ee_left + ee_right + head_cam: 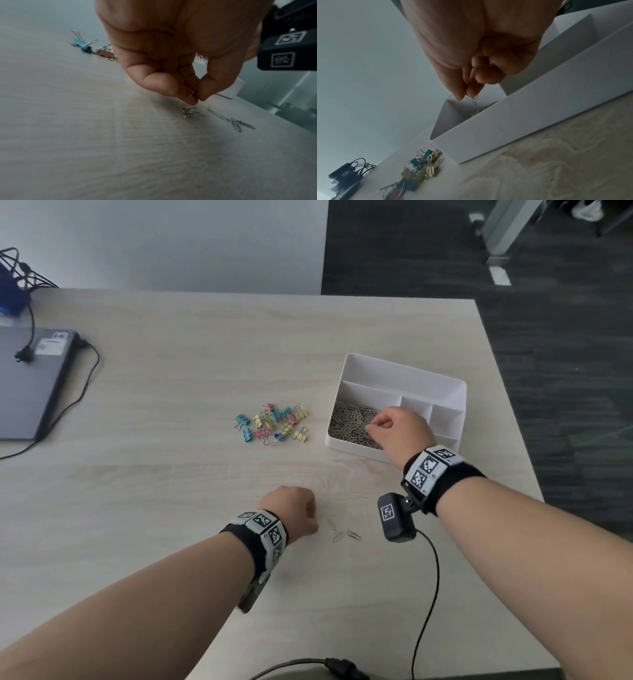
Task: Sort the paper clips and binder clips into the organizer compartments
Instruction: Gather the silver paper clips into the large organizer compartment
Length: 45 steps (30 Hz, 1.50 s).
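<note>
A white organizer [445,392] is seen on the right part of the light wood counter [205,344]. Its large near-left compartment is filled with a heap of silver paper clips [349,422]; the long rear compartment and the smaller ones to the right show only white floor, though part of them is hidden by the right hand [397,428]. That hand is held over the heap, and in the right wrist view its thumb and fingers [458,86] are pressed together around thin silver wire, a few paper clips [475,98] being pinched just above the filled compartment.

The left hand [291,510] is held low over the near middle of the counter. In the left wrist view its thumb and forefinger are closed on a single paper clip [194,93], pinched at the fingertips [192,101] just above the wood. A small cluster of loose paper clips [192,113] lies directly beneath that pinch, and three more [342,532] lie just to the right of the hand, near one another.

A pile of coloured binder clips [274,422] in blue, yellow, pink and teal is spread on the counter to the left of the organizer, apart from it and well beyond the left hand.

A closed grey laptop [30,381] with a black cable plugged into it is seen at the left edge of the counter, and a black wrist camera [395,518] hangs under the right wrist.
</note>
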Each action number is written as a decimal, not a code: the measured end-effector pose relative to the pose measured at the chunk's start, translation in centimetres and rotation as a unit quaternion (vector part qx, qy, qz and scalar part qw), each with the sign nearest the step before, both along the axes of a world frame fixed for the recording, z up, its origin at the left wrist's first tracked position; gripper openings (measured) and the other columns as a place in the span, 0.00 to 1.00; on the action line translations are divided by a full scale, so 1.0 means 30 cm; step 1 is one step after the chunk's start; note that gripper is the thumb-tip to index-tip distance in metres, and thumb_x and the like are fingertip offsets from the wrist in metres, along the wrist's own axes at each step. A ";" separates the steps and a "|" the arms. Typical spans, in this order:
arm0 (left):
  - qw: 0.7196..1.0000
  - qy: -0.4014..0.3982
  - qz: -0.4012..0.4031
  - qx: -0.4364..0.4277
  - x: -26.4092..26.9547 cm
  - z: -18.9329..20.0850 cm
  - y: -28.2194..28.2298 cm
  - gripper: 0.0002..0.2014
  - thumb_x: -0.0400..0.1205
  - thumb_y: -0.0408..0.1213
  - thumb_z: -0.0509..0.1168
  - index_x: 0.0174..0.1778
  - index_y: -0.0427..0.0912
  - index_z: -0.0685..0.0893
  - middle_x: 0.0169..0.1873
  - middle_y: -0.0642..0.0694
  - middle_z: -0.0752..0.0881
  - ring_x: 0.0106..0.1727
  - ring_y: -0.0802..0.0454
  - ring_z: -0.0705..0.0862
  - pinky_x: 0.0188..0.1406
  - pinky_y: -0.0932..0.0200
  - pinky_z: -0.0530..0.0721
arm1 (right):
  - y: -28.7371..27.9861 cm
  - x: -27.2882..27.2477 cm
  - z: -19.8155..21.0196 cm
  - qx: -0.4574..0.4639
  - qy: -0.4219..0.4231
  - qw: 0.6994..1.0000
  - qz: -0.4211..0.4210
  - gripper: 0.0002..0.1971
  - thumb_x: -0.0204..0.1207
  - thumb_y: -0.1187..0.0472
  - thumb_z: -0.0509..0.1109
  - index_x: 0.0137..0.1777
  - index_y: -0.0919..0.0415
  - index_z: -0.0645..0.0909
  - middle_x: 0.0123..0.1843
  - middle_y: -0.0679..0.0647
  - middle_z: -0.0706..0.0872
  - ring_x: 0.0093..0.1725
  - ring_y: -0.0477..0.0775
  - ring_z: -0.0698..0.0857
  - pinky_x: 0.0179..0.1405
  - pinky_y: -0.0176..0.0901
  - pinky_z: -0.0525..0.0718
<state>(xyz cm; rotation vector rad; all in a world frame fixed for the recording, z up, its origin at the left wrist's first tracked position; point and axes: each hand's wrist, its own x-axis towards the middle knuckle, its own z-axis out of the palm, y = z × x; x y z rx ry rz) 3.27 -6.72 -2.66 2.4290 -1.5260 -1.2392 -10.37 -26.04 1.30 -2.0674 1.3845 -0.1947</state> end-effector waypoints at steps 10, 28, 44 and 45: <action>0.990 0.052 0.123 -0.041 0.059 0.013 0.015 0.03 0.75 0.40 0.69 0.42 0.53 0.85 0.40 0.55 0.86 0.40 0.53 0.84 0.40 0.56 0.89 | 0.253 -0.132 -0.096 0.095 0.142 0.945 0.280 0.10 0.68 0.46 0.74 0.45 0.47 0.84 0.39 0.40 0.85 0.42 0.46 0.85 0.47 0.43 0.85; 0.915 0.185 0.272 -0.232 0.037 0.207 -0.373 0.05 0.75 0.37 0.76 0.44 0.46 0.88 0.41 0.48 0.91 0.38 0.49 0.91 0.35 0.48 0.93 | 0.365 -0.268 -0.135 0.156 0.185 0.927 0.287 0.04 0.67 0.58 0.67 0.36 0.49 0.73 0.41 0.44 0.83 0.42 0.53 0.82 0.43 0.44 0.81; 0.996 -0.055 -0.065 0.034 0.028 0.013 0.003 0.15 0.73 0.54 0.74 0.51 0.52 0.87 0.50 0.50 0.87 0.53 0.46 0.85 0.52 0.55 0.85 | 0.372 -0.108 -0.158 0.104 0.054 0.972 0.206 0.09 0.74 0.61 0.69 0.51 0.54 0.88 0.48 0.54 0.87 0.48 0.54 0.84 0.52 0.41 0.78; 0.995 -0.063 -0.075 0.038 0.024 0.008 0.011 0.14 0.74 0.53 0.72 0.52 0.52 0.87 0.52 0.49 0.87 0.54 0.45 0.85 0.53 0.54 0.85 | 0.375 -0.099 -0.157 0.102 0.058 0.971 0.209 0.08 0.75 0.61 0.70 0.51 0.54 0.88 0.48 0.54 0.87 0.48 0.54 0.84 0.52 0.41 0.77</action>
